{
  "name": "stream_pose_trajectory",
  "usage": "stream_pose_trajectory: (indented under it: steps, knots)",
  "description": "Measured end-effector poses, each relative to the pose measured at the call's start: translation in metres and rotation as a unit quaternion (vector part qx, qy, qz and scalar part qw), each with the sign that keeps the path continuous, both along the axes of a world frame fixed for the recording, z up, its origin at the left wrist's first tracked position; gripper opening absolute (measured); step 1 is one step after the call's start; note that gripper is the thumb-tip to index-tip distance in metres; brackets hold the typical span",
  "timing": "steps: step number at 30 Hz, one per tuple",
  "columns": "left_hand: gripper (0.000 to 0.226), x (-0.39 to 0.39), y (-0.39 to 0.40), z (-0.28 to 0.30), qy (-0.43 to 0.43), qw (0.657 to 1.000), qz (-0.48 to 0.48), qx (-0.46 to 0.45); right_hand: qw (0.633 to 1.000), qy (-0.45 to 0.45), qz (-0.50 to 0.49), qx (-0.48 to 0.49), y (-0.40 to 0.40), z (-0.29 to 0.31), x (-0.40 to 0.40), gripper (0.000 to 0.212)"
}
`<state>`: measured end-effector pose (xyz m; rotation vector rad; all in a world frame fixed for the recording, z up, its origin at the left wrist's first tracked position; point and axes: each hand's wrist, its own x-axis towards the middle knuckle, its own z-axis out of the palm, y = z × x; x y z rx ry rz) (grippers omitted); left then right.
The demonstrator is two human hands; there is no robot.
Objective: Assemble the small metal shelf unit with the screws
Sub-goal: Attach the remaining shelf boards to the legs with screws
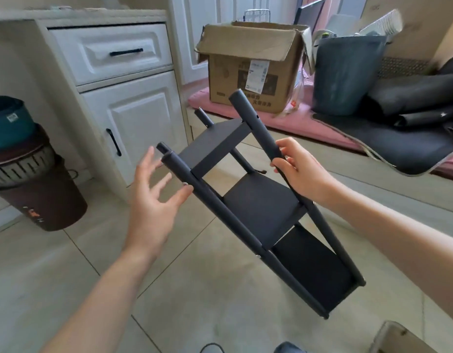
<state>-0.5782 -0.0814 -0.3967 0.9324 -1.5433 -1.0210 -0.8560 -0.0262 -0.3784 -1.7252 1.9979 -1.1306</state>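
The black metal shelf unit [263, 205] is tilted in the air in the middle of the view, with three flat shelves between round posts. My right hand [300, 169] grips the right front post about a third of the way down from its top end. My left hand [154, 200] is spread with straight fingers just left of the left front post; its thumb tip touches the post near a small silver screw head [185, 184]. Another screw head [258, 256] shows lower on the same post. The unit's bottom end hangs just above the tiled floor.
A white cabinet [128, 105] stands at the back left, with a brown bin [42, 194] beside it. An open cardboard box [253, 64] and a dark grey bucket [345, 72] sit on a pink mat [284, 123] behind. Black fabric [398, 138] lies at the right.
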Motion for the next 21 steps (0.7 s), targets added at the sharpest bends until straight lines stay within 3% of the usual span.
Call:
stream_pose_trajectory:
  steps: [2,4,8,15,21]
  knots:
    - [0.066,-0.015,0.014,-0.012,0.075,0.991,0.023,0.106,1.0,-0.017,-0.012,-0.022,0.009,-0.004,0.002,0.018]
    - [0.046,-0.034,0.026,-0.019,0.086,0.982,-0.02,0.165,0.998,-0.032,-0.021,-0.039,0.018,-0.008,0.002,0.02]
    - [0.03,-0.065,0.039,-0.019,0.043,0.99,-0.053,0.121,0.993,-0.077,-0.043,-0.08,0.035,-0.015,0.0,0.019]
    - [0.025,-0.084,0.033,-0.006,0.008,0.994,-0.097,0.051,0.975,-0.154,-0.088,-0.137,0.06,-0.026,-0.009,0.024]
    - [0.026,-0.095,0.02,-0.002,-0.051,0.985,-0.163,-0.009,0.968,-0.201,-0.091,-0.117,0.09,-0.038,-0.014,0.025]
